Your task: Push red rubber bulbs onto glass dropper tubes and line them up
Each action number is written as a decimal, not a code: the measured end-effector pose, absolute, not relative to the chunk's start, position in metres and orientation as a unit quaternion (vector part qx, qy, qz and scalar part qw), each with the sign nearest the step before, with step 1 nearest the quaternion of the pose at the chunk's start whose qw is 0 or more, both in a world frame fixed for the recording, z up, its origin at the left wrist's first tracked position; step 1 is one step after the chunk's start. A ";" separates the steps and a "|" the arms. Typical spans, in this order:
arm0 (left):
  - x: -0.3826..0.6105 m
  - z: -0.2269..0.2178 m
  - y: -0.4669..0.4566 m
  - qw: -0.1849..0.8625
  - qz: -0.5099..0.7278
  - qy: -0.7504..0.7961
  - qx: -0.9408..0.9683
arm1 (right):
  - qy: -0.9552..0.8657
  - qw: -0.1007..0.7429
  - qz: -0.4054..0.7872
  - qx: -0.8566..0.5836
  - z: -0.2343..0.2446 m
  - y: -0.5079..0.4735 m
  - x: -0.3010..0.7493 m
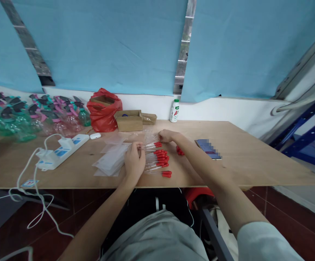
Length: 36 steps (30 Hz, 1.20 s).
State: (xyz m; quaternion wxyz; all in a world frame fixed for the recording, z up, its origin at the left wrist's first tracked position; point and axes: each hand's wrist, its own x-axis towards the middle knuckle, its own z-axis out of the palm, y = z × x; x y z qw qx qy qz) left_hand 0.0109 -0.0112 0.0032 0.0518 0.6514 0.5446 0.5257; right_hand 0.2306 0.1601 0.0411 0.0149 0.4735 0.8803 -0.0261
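Observation:
A row of droppers (161,158) with red bulbs and thin clear tubes lies on the table, bulbs pointing right. My left hand (135,161) is at the tube ends, its fingers curled in; what they grip is too small to make out. Just beyond the row's far end, my right hand (167,135) is closed in a pinch close to the clear tubes and a red bulb. Its fingertips hide what is between them. Flat clear plastic bags (111,159) are stacked left of my left hand. More red bulbs (179,150) show partly behind my right forearm.
A phone (208,149) lies to the right. At the back stand a white bottle (175,111), a cardboard box (129,121) and a red plastic bag (103,114). On the left are a power strip (62,152) with white cables and several spray bottles (24,125).

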 end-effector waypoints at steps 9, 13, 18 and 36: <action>0.011 0.003 -0.012 0.059 0.527 0.540 0.654 | 0.866 0.051 0.009 0.497 0.044 0.154 0.237; 0.010 0.002 -0.010 0.050 0.526 0.537 0.658 | 0.863 0.010 0.028 0.504 0.062 0.139 0.242; 0.011 0.005 -0.011 -0.018 0.528 0.520 0.671 | 0.871 -0.110 -0.001 0.479 0.081 0.111 0.245; 0.018 0.004 -0.017 -0.009 0.414 0.480 0.773 | 0.828 -0.337 -0.176 0.412 0.065 0.068 0.259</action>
